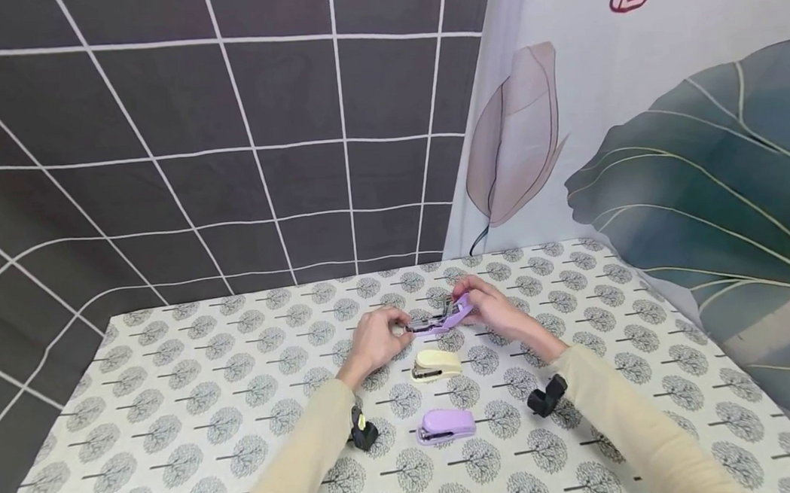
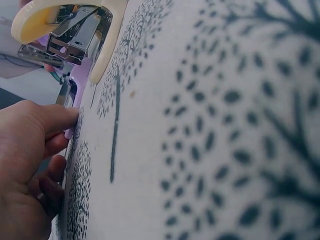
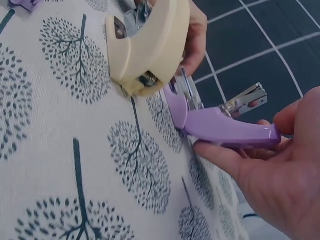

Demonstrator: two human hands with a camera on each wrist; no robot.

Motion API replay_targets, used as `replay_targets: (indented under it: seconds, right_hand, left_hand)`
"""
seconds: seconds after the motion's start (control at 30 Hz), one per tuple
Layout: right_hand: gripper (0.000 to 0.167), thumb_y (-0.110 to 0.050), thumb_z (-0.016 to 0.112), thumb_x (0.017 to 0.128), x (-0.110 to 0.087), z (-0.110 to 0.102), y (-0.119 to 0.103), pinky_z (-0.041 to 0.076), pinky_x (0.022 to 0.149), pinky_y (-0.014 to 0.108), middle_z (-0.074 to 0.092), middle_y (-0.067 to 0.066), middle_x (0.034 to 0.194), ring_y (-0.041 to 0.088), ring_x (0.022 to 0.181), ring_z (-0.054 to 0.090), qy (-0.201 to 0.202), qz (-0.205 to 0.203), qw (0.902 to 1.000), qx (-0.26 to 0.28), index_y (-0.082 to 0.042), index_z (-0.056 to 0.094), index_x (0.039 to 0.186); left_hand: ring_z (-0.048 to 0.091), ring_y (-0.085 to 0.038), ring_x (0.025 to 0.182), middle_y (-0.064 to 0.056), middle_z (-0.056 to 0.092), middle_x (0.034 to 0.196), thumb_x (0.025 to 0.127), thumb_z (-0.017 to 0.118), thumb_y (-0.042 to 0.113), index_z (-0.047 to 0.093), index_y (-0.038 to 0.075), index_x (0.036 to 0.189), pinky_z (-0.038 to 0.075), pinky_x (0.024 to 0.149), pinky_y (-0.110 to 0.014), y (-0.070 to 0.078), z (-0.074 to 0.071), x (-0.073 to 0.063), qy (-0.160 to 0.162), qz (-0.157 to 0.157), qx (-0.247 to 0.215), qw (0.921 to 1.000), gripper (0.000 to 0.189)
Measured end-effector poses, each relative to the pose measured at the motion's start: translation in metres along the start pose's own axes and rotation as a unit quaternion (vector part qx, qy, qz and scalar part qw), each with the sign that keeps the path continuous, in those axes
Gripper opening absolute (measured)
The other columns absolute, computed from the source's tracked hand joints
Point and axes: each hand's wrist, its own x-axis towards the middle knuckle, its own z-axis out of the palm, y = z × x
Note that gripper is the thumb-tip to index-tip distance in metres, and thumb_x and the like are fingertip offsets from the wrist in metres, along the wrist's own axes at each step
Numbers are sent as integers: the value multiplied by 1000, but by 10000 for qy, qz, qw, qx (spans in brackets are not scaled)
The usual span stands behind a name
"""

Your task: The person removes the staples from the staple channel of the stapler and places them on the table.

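A purple stapler (image 1: pixel 455 317) lies farthest back on the table, its top swung wide open so the metal inside shows. My left hand (image 1: pixel 376 336) pinches the front end of its base between thumb and fingers. At the other end, my right hand (image 1: pixel 492 310) grips the raised purple cover (image 3: pixel 230 129), thumb at its tip and fingers underneath in the right wrist view. Nearer to me sits a closed-looking cream stapler (image 1: pixel 436 363), touched by neither hand. In the left wrist view, the cream stapler (image 2: pixel 100 45) partly hides the purple one.
Closest to me on the table is a second purple stapler (image 1: pixel 446 425), in line with the others. A tree-print cloth (image 1: pixel 194 409) covers the table. Dark gridded fabric (image 1: pixel 284 95) hangs behind, and a leaf-printed curtain (image 1: pixel 579 32) hangs at the right.
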Motion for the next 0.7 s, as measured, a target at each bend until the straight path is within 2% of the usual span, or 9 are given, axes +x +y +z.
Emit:
replay_targets:
  seconds: [0.17, 0.33, 0.43, 0.5, 0.57, 0.6, 0.63, 0.7]
  right_hand:
    - [25, 9, 30, 89, 0, -8, 4, 48, 98, 45, 44, 29, 119, 38, 106, 58, -61, 291, 9953, 921, 12, 41, 111]
    - [27, 13, 30, 86, 0, -14, 6, 51, 94, 41, 52, 27, 119, 31, 101, 63, -69, 418, 9907, 1296, 8, 44, 108]
    - [28, 14, 30, 86, -1, -17, 7, 51, 95, 41, 54, 29, 123, 31, 102, 64, -116, 452, 9894, 1378, 8, 44, 109]
    - [27, 12, 31, 87, -2, -19, 7, 50, 95, 41, 53, 31, 124, 33, 105, 63, -127, 349, 9939, 1042, 11, 43, 111]
    - [28, 9, 36, 89, -5, -19, 5, 52, 93, 41, 54, 30, 120, 36, 102, 63, 5, 116, 9998, 185, 13, 44, 115]
    - [28, 6, 38, 91, -7, -18, 2, 54, 90, 41, 54, 31, 120, 38, 103, 62, 177, -30, 9991, -387, 14, 45, 117]
    - [29, 5, 41, 91, -8, -15, -3, 54, 88, 42, 56, 30, 118, 38, 103, 61, 433, -258, 9937, -997, 13, 47, 118]
    - [29, 4, 47, 90, -11, -9, -15, 54, 82, 39, 59, 26, 111, 37, 97, 61, 1084, -724, 9679, -2147, 11, 53, 118]
  left_hand:
    - [52, -8, 70, 4, 70, 98, 81, 83, 20, 74, 15, 101, 45, 67, -28, -1, -1, 1, 57, 3, 17, 10000, 22]
    - [52, -9, 70, 4, 69, 98, 81, 83, 20, 74, 15, 102, 44, 67, -28, 0, -3, 1, 41, 17, -3, 10000, 23]
    - [51, -8, 69, 4, 69, 98, 81, 83, 20, 74, 15, 102, 44, 66, -28, 0, -3, 1, 29, 12, 8, 10000, 24]
    - [51, -8, 69, 4, 69, 99, 81, 83, 21, 74, 15, 103, 43, 66, -27, -1, -2, 1, 29, 1, 21, 10000, 24]
    - [51, -8, 68, 4, 69, 99, 81, 83, 20, 75, 15, 102, 43, 66, -27, -1, -1, 1, 34, 1, 35, 10000, 24]
    - [51, -8, 68, 4, 69, 99, 81, 83, 20, 75, 15, 102, 43, 66, -27, -1, 0, 1, 42, 7, 41, 10000, 24]
    - [51, -7, 68, 4, 69, 99, 81, 83, 20, 75, 15, 102, 44, 65, -27, -1, 0, 1, 51, 18, 48, 10000, 23]
    - [51, -7, 68, 4, 69, 100, 81, 83, 21, 75, 15, 102, 44, 66, -27, -1, 0, 0, 37, 31, 56, 10000, 24]
